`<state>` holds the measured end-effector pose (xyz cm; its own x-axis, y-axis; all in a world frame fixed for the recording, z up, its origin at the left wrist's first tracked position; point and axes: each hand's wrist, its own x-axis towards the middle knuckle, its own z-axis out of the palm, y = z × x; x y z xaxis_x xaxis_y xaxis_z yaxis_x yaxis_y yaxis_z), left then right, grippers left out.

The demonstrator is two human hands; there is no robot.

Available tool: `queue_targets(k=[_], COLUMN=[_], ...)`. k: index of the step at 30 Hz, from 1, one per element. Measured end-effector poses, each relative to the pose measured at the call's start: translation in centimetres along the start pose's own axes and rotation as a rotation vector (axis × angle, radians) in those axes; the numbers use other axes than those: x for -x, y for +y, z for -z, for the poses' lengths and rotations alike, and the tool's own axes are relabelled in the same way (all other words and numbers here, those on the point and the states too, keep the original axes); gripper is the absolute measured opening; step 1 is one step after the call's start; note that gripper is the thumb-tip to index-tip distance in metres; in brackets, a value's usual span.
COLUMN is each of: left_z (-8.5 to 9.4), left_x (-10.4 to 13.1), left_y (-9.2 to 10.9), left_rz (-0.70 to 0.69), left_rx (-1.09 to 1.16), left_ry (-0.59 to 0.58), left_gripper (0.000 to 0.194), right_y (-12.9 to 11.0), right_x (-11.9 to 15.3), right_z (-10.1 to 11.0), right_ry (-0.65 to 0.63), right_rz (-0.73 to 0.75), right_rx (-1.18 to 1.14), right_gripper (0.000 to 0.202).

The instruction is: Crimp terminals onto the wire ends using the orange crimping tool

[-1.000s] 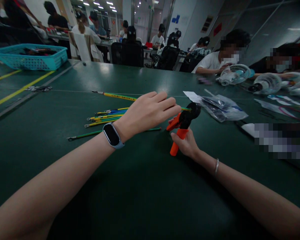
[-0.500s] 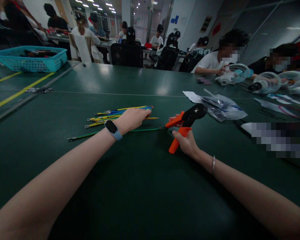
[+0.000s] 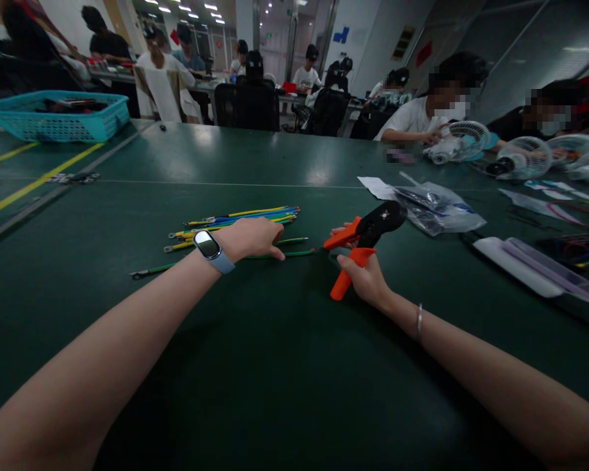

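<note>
My left hand point(image 3: 258, 237) is over a bundle of yellow, blue and green wires point(image 3: 255, 213) with ring terminals at their left ends. Its thumb and fingers are apart, over a green wire point(image 3: 302, 252) that lies in front of the bundle. Whether the fingertips touch a wire is hard to tell. In my right hand point(image 3: 368, 278) is a crimping tool point(image 3: 385, 219) with orange handles and a black head. The handles are spread apart, and the head points up and to the right.
A blue basket point(image 3: 91, 121) with dark items stands at the back left. Beyond the tool lie a clear plastic bag point(image 3: 439, 209) and paper. White fans point(image 3: 525, 157) stand at the back right by two people. A pale tray point(image 3: 520, 265) lies at the right.
My left hand has moved slightly left and toward me, and its thumb and fingers have spread apart. My right hand holds the tool in nearly the same place.
</note>
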<state>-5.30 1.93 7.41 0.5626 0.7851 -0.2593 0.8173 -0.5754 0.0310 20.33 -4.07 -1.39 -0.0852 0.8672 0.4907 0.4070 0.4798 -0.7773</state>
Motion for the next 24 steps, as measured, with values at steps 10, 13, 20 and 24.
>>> queue_targets(k=[10,13,20,24], left_z=[1.5,1.6,1.3,1.0], left_x=[2.1,2.2,1.4,1.2], left_y=[2.3,2.5,1.6,0.4], left_rz=[-0.006,-0.023,-0.054,0.085], left_rx=[-0.023,-0.007,-0.003,-0.081], left_ry=[-0.071,-0.077,-0.060,0.132], left_gripper=[0.011,0.008,0.019,0.028], right_y=[-0.9,-0.8,0.2,0.1], right_x=[0.0,-0.1,0.0,0.1], right_z=[0.1,0.0,0.0,0.1], right_ry=[-0.027,-0.018,-0.010,-0.014], right_rz=[-0.017,-0.015,-0.007,0.003], right_rx=[0.022,0.018,-0.004,-0.003], right_gripper=[0.054,0.054,0.053,0.053])
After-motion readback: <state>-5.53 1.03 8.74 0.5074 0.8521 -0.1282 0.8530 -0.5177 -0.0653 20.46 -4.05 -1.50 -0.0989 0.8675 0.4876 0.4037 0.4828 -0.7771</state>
